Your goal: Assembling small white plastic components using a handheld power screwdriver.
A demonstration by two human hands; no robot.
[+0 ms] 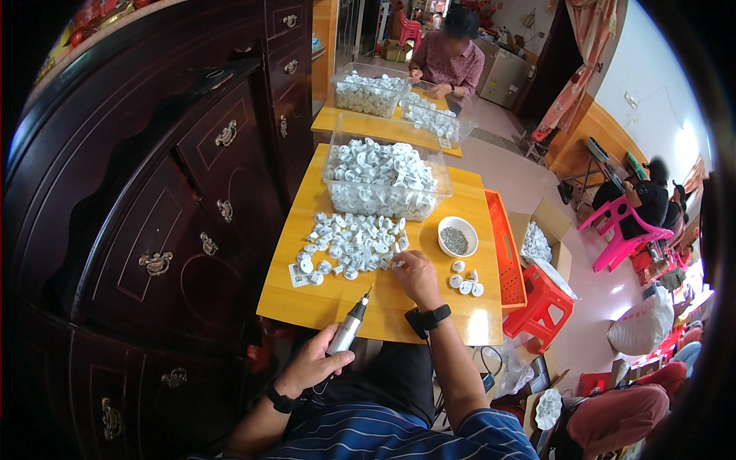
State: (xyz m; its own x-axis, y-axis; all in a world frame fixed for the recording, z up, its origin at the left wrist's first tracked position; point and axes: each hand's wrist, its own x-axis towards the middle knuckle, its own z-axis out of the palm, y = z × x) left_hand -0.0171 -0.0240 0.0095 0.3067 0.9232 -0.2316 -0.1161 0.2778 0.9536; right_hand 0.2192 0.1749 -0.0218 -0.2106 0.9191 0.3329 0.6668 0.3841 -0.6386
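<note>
My left hand point(317, 359) is wrapped round a silver and black electric screwdriver point(349, 326), its thin bit pointing up and away over the table's near edge. My right hand point(418, 277) reaches to the right edge of a loose pile of small white plastic parts point(356, 241). Its fingers are closed in a pinch on a white plastic part point(397, 263), mostly hidden by the fingertips. Right of that hand lies a small group of white round parts point(465, 282). Above them stands a white bowl point(442, 241) of small grey metal pieces, probably screws.
A clear plastic bin point(331, 189) heaped with white parts stands at the back of the yellow table point(295, 303). Across, a person point(452, 61) sits at another table with similar bins. An orange crate point(502, 245), a red stool point(540, 310) and a cardboard box point(563, 222) crowd the right.
</note>
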